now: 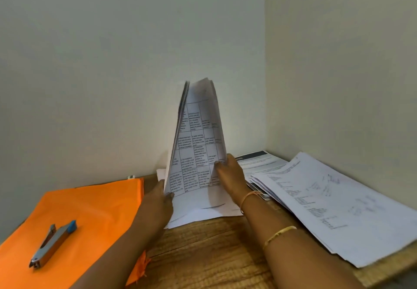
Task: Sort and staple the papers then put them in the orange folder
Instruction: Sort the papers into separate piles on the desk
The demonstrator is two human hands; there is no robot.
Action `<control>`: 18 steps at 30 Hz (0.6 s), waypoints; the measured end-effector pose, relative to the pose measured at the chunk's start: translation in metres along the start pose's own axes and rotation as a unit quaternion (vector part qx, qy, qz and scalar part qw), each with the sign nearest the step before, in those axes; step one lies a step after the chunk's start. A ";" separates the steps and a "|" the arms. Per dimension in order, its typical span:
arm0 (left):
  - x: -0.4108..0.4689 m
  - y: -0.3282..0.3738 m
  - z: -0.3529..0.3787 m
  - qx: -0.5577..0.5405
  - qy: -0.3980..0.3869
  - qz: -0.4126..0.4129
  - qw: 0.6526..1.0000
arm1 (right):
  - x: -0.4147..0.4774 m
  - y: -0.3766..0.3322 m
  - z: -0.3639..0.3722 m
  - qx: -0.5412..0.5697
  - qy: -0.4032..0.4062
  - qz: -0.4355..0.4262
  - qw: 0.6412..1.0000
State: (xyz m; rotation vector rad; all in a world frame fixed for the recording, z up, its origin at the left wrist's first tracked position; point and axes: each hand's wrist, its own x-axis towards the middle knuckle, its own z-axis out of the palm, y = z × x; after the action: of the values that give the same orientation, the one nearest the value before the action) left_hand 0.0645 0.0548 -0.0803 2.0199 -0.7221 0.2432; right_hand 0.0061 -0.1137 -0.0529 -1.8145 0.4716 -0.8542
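Note:
A sheaf of printed papers point(196, 139) with a table of text stands upright near the back wall. My left hand point(158, 200) grips its lower left edge and my right hand point(230, 178) grips its right edge, thumb on the front sheet. More white sheets point(203, 212) lie flat on the table beneath the sheaf. The orange folder point(90, 212) lies flat at the left. On it rests a metal stapler point(53, 242) with a blue end.
A spread pile of printed papers point(334, 207) covers the right side of the wooden table point(203, 255), with another printed form point(259, 160) behind it. Walls close off the back and right. The table's right edge runs under the pile.

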 end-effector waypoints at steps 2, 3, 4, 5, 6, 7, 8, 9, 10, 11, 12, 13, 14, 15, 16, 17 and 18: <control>0.001 -0.001 0.000 0.005 0.005 0.008 1.000 | -0.001 0.001 0.000 -0.002 -0.003 0.004 1.000; 0.001 0.000 -0.001 0.006 0.010 0.013 1.000 | -0.002 0.000 0.000 -0.003 -0.004 0.003 1.000; 0.001 0.000 -0.002 0.007 0.013 0.013 1.000 | -0.003 -0.001 0.001 -0.006 -0.007 0.002 1.000; 0.002 -0.001 -0.003 0.007 0.016 0.008 1.000 | -0.003 -0.001 0.001 -0.009 -0.008 0.000 1.000; 0.002 0.000 -0.003 0.002 0.017 0.001 1.000 | -0.004 -0.001 0.002 -0.014 -0.009 0.000 1.000; 0.002 0.000 -0.003 -0.005 0.017 -0.007 1.000 | -0.005 0.000 0.002 -0.016 -0.007 -0.001 1.000; 0.002 0.002 -0.004 -0.009 0.016 -0.012 1.000 | -0.006 0.000 0.000 -0.017 -0.005 -0.001 1.000; 0.002 0.003 -0.004 -0.010 0.015 -0.014 1.000 | -0.006 0.000 -0.002 -0.012 -0.003 -0.001 1.000; 0.002 0.004 -0.005 -0.005 0.015 -0.015 1.000 | -0.006 0.000 -0.005 -0.005 0.000 0.003 1.000; 0.002 0.006 -0.006 0.006 0.014 -0.014 1.000 | -0.006 0.001 -0.009 -0.002 0.004 0.004 1.000; 0.002 0.008 -0.008 0.018 0.010 -0.017 1.000 | -0.005 0.002 -0.014 -0.014 0.009 0.005 1.000; 0.002 0.008 -0.010 0.027 0.004 -0.022 0.999 | -0.004 0.004 -0.019 -0.031 0.014 0.006 0.999; 0.003 0.009 -0.011 0.030 -0.005 -0.032 0.999 | -0.003 0.006 -0.025 -0.048 0.016 0.011 0.999; 0.004 0.008 -0.013 0.029 -0.015 -0.046 0.998 | -0.002 0.008 -0.030 -0.062 0.016 0.017 0.998; 0.005 0.009 -0.015 0.025 -0.027 -0.068 0.997 | -0.001 0.010 -0.035 -0.075 0.016 0.023 0.997; 0.005 0.009 -0.018 0.020 -0.041 -0.092 0.995 | -0.001 0.012 -0.040 -0.103 0.019 0.024 0.994; 0.004 0.010 -0.021 0.019 -0.057 -0.113 0.992 | -0.001 0.013 -0.047 -0.161 0.021 0.022 0.986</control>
State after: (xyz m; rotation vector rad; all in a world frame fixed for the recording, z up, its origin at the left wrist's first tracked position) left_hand 0.0647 0.0668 -0.0601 2.1457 -0.5565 0.0091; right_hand -0.0285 -0.1482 -0.0550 -2.0749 0.7064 -0.8219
